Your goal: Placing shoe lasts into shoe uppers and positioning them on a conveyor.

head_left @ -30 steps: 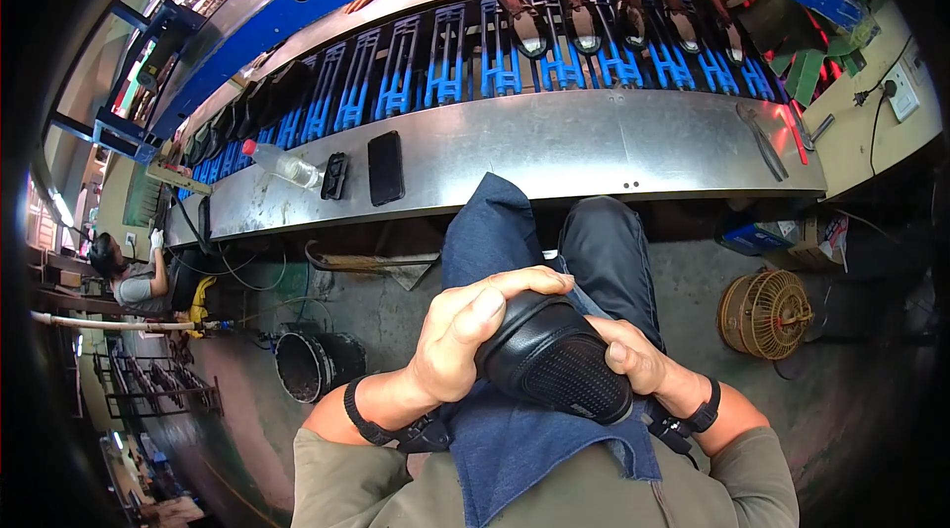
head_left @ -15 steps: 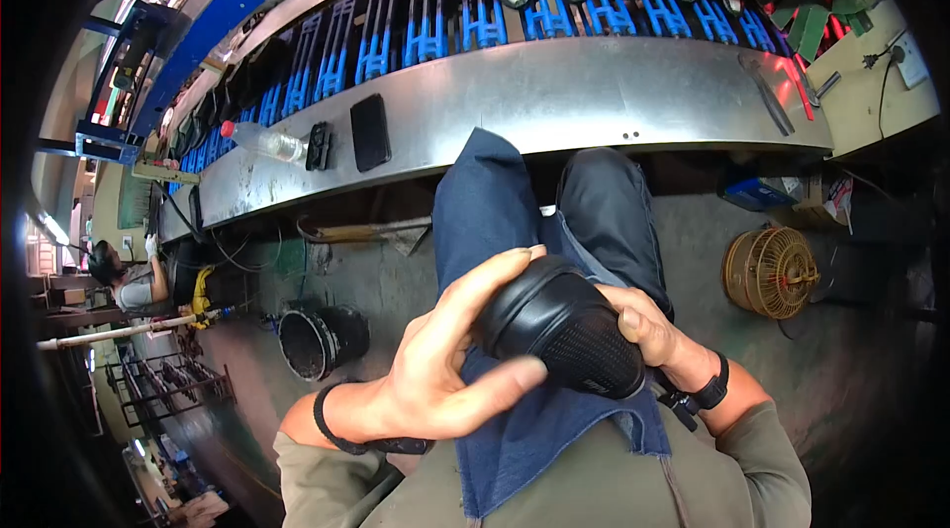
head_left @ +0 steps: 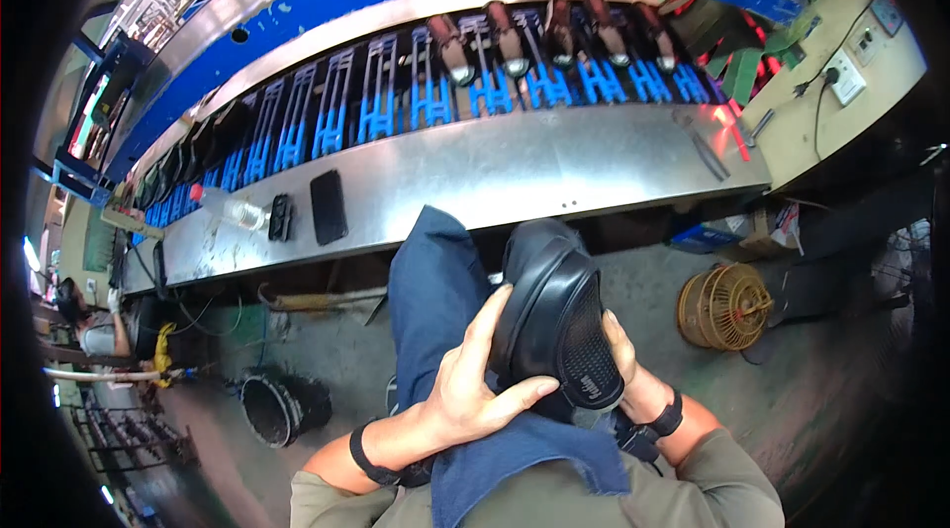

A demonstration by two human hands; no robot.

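A black shoe [head_left: 539, 315] with a perforated upper is held above my lap, its long side running away from me. My left hand [head_left: 470, 389] grips its left side, with the fingers along the edge and the thumb across the near end. On the other side my right hand [head_left: 633, 375] presses against the shoe, thumb up along the perforated part; its other fingers are mostly hidden beneath. A dark blue cloth [head_left: 524, 469] lies over my lap under the shoe.
Ahead runs a steel ledge [head_left: 455, 172] bearing a clear bottle [head_left: 237, 210], a black phone [head_left: 328, 206] and a knife-like tool [head_left: 711, 157]. Behind it, blue racks [head_left: 381, 97] carry several brown shoes [head_left: 507, 38]. A bucket [head_left: 282, 409] and a round basket [head_left: 727, 306] stand on the floor. Another person [head_left: 99, 325] is far left.
The shoe has turned so its length points away from me and more of its perforated upper shows. Both hands have moved with it, and the left thumb has shifted. The whole view has tilted up.
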